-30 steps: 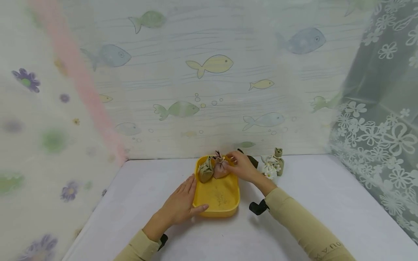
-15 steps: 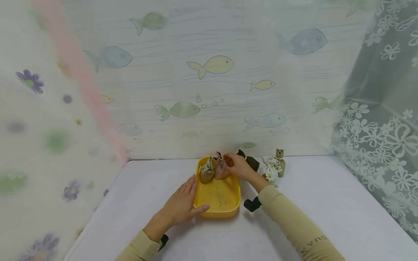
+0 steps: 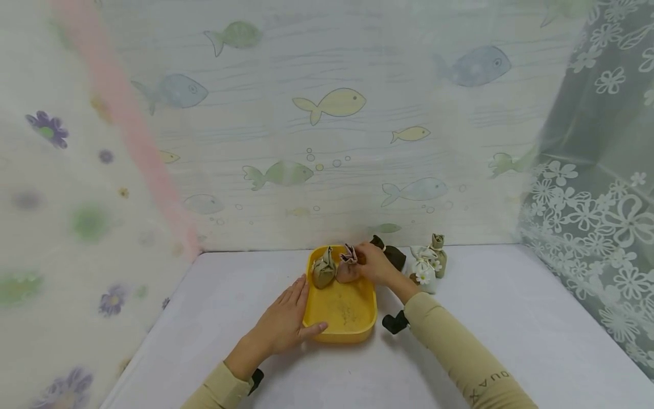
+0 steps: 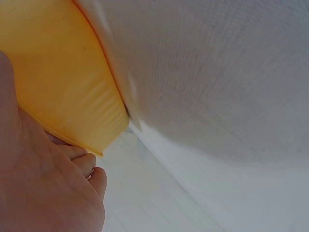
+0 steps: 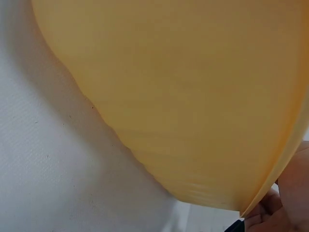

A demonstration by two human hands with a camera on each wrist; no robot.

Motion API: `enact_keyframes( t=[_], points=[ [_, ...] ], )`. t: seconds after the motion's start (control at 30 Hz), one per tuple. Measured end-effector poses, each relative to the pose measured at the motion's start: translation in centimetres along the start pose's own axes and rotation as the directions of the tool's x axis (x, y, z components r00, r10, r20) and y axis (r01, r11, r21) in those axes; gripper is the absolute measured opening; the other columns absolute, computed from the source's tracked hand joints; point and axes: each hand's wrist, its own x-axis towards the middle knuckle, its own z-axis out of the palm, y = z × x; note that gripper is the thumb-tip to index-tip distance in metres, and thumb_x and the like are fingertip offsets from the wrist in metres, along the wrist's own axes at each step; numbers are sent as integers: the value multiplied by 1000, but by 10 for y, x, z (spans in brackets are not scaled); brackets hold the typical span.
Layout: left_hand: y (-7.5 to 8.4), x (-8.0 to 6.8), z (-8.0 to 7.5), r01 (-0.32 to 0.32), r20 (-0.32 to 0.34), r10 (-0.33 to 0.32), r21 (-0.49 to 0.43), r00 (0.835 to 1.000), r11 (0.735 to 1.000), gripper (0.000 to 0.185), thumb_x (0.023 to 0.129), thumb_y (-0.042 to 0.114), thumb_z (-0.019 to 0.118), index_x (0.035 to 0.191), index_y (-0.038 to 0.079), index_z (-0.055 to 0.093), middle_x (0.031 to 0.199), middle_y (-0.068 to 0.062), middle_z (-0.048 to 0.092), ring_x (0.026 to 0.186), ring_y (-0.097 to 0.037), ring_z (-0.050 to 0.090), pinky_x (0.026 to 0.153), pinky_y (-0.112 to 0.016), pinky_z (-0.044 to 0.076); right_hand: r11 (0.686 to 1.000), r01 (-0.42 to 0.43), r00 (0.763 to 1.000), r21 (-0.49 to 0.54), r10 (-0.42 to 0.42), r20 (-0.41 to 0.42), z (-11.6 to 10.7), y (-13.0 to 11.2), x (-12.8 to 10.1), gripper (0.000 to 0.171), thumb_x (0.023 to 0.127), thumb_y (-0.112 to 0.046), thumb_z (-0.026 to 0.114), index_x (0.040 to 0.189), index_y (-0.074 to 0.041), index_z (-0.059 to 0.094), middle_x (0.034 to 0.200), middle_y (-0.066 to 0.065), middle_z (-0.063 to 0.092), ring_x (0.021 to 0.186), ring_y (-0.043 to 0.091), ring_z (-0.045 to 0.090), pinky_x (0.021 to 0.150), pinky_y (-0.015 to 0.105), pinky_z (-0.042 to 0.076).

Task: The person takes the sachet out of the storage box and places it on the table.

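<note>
Yellow, smooth plastic tray [image 3: 341, 332] is sitting on the white desk [image 3: 511, 318], the left hand [image 3: 283, 324] resting flat-fingered against its rim while the right hand [image 3: 375, 264] is pinching the pinkish cloth pouch [image 3: 347, 270] beside one tan pouch [image 3: 323, 271] inside, three more pouches [image 3: 424, 264] standing outside.

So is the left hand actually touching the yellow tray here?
Touching. In the head view the left hand lies against the yellow tray, thumb on its near rim; the left wrist view shows fingers under its edge.

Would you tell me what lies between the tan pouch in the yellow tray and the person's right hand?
In the head view, a pinkish pouch lies between the tan pouch and the right hand, in the yellow tray; the hand's fingers are at it.
</note>
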Motion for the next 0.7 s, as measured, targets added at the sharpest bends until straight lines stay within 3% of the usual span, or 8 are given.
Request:
enact_keyframes(
  t=[0.33,0.7],
  points=[
    [1,-1,0,4,14,-4,-25,1000,1000,107,96,76,42,160,-7,21,168,-23,15,156,-34,19,125,-50,22,1000,-8,1000,25,8,-5,-8,-5,-3,25,92,1,66,117,6,67,110,19,63,99,31,59,86,46,52],
    [4,-3,-4,14,4,-14,-40,1000,999,105,97,74,44,160,-7,20,169,-23,14,156,-35,19,125,-51,22,997,22,999,79,-20,-30,-34,-25,-10,12,96,-6,68,108,-4,67,103,11,62,93,25,58,80,37,53]
  ],
)
